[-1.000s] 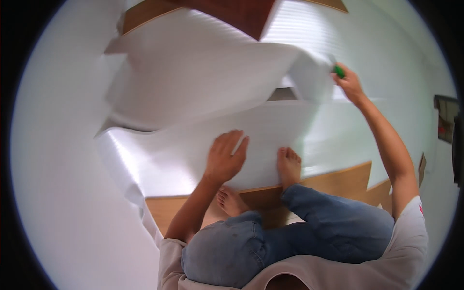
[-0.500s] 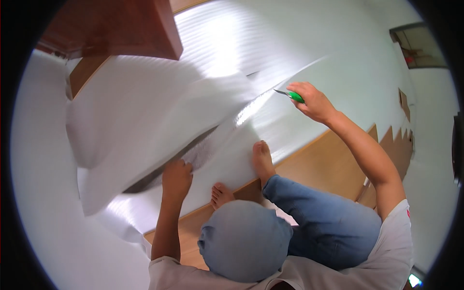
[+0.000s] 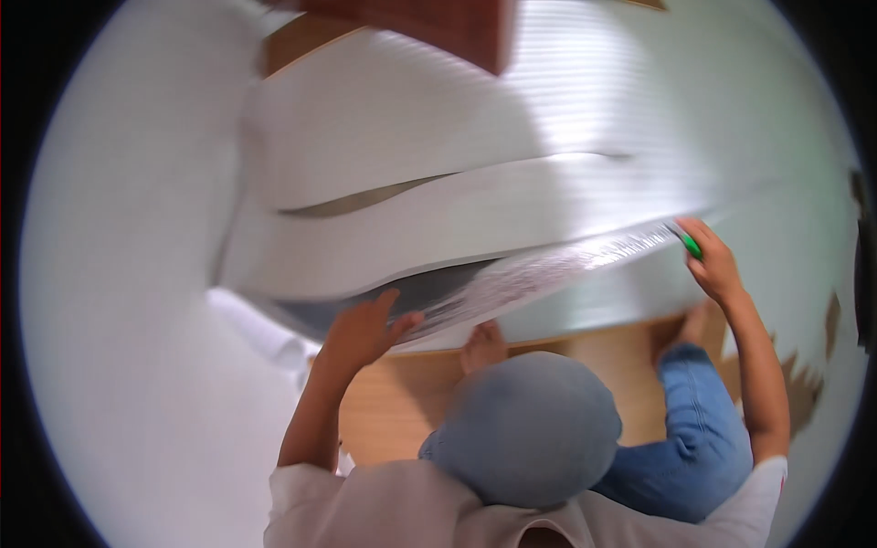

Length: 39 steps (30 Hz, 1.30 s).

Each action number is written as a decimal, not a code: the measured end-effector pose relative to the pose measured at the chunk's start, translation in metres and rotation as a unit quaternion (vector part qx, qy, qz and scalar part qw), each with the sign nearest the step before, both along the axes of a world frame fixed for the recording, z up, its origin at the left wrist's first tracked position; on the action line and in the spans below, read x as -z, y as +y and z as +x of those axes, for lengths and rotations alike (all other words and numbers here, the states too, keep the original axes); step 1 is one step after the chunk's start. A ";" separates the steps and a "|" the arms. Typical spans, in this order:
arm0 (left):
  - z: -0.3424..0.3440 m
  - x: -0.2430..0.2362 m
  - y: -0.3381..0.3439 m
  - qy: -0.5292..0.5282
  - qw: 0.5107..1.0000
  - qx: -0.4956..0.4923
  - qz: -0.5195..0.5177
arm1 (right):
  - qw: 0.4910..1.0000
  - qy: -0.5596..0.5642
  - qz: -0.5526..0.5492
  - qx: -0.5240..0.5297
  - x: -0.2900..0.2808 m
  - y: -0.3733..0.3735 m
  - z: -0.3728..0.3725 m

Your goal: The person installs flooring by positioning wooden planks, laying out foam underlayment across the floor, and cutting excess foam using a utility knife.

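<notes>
Beyond white strip (image 3: 438,225), red-brown furniture (image 3: 452,32); left hand (image 3: 363,331) spread, right hand (image 3: 714,260) gripping green knife (image 3: 692,246).

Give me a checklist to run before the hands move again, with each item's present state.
1. Green-handled cutter held in the right hand: ok.
2. Left hand gripping the silvery flap: cannot tell; it is beside it, but blurred.
3. Left hand away from the blade: ok, near the flap's opposite end.
4. White sheet lying flat: not ok; it gapes in two places.
5. Right foot clear of the blade: ok, visibly apart.
6. Blade touching the sheet: cannot tell.
</notes>
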<state>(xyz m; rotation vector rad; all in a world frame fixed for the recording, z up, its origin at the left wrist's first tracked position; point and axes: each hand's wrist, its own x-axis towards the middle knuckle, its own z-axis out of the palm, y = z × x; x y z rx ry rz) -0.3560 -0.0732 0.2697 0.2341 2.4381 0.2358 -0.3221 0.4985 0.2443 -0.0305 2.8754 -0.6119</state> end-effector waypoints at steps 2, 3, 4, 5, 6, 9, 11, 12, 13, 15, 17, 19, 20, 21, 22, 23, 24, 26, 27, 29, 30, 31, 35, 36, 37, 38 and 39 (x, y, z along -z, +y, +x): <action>-0.020 -0.004 -0.020 -0.039 0.996 -0.070 -0.050 | 0.999 -0.029 -0.010 -0.011 0.016 0.004 0.001; -0.034 -0.011 -0.026 -0.063 0.990 -0.124 -0.037 | 1.000 -0.024 -0.012 -0.013 0.025 0.008 0.002; -0.041 -0.011 -0.035 -0.088 0.981 -0.172 -0.020 | 0.999 -0.023 -0.021 -0.023 0.036 0.011 0.009; -0.045 -0.006 -0.049 0.114 0.988 -0.103 0.015 | 0.999 -0.026 -0.034 -0.028 0.041 0.013 0.008; -0.055 -0.003 -0.064 0.121 0.981 -0.155 0.013 | 0.998 -0.031 -0.043 -0.031 0.044 0.014 0.007; -0.075 0.038 -0.146 0.229 0.971 -0.035 -0.057 | 0.996 -0.012 -0.053 -0.067 0.046 0.004 0.014; -0.097 0.062 -0.183 0.003 0.959 -0.057 -0.276 | 0.997 -0.005 -0.041 -0.070 0.033 0.007 0.009; -0.097 0.078 -0.201 0.004 0.960 -0.057 -0.273 | 0.997 -0.010 -0.037 -0.070 0.028 0.006 0.013; -0.096 0.093 -0.218 0.016 0.962 -0.065 -0.263 | 0.997 -0.015 -0.034 -0.069 0.026 0.006 0.016; -0.096 0.120 -0.238 0.027 0.964 -0.074 -0.255 | 0.997 -0.009 -0.038 -0.063 0.030 0.007 0.022; -0.096 0.131 -0.254 0.078 0.963 -0.121 -0.226 | 0.996 0.029 -0.048 -0.069 0.035 0.003 0.025; -0.099 0.127 -0.264 0.062 0.958 -0.121 -0.252 | 0.995 0.037 -0.054 -0.071 0.035 -0.006 0.023; -0.102 0.127 -0.254 0.043 0.956 -0.113 -0.267 | 0.996 0.041 -0.049 -0.065 0.033 -0.005 0.023; -0.100 0.128 -0.241 0.043 0.958 -0.114 -0.261 | 0.996 0.042 -0.043 -0.066 0.032 -0.003 0.023; -0.107 0.133 -0.186 -0.013 0.952 -0.078 -0.295 | 0.997 0.056 -0.015 -0.057 0.024 0.012 0.031; -0.108 0.127 -0.163 -0.065 0.935 -0.048 -0.345 | 0.996 0.074 -0.006 -0.056 0.021 0.016 0.032; -0.104 0.124 -0.181 -0.063 0.932 -0.055 -0.353 | 0.995 0.079 -0.015 -0.061 0.021 0.010 0.026; -0.094 0.121 -0.225 -0.042 0.934 -0.121 -0.333 | 0.993 0.087 -0.033 -0.073 0.023 -0.001 0.010; -0.091 0.119 -0.235 -0.043 0.933 -0.123 -0.336 | 0.993 0.086 -0.037 -0.076 0.024 -0.004 0.007; -0.102 0.113 -0.221 -0.123 0.923 -0.087 -0.355 | 0.992 0.098 -0.033 -0.076 0.018 -0.002 0.006; -0.104 0.107 -0.215 -0.124 0.925 -0.083 -0.350 | 0.992 0.097 -0.027 -0.074 0.017 -0.001 0.004; -0.103 0.097 -0.205 -0.152 0.923 -0.082 -0.344 | 0.992 0.103 -0.021 -0.072 0.017 0.001 0.005; -0.064 0.069 -0.213 -0.187 0.926 -0.064 -0.320 | 0.989 0.126 -0.025 -0.072 0.019 -0.007 0.000; -0.056 0.065 -0.212 -0.215 0.921 -0.061 -0.320 | 0.989 0.133 -0.020 -0.063 0.022 -0.002 -0.001; -0.049 0.064 -0.201 -0.225 0.917 -0.075 -0.321 | 0.989 0.140 -0.005 -0.052 0.021 0.008 -0.002; -0.042 0.057 -0.212 -0.217 0.919 -0.104 -0.311 | 0.985 0.160 -0.021 -0.053 0.025 0.015 -0.013; -0.039 0.047 -0.237 -0.210 0.908 -0.104 -0.347 | 0.982 0.179 -0.039 -0.047 0.033 0.013 -0.021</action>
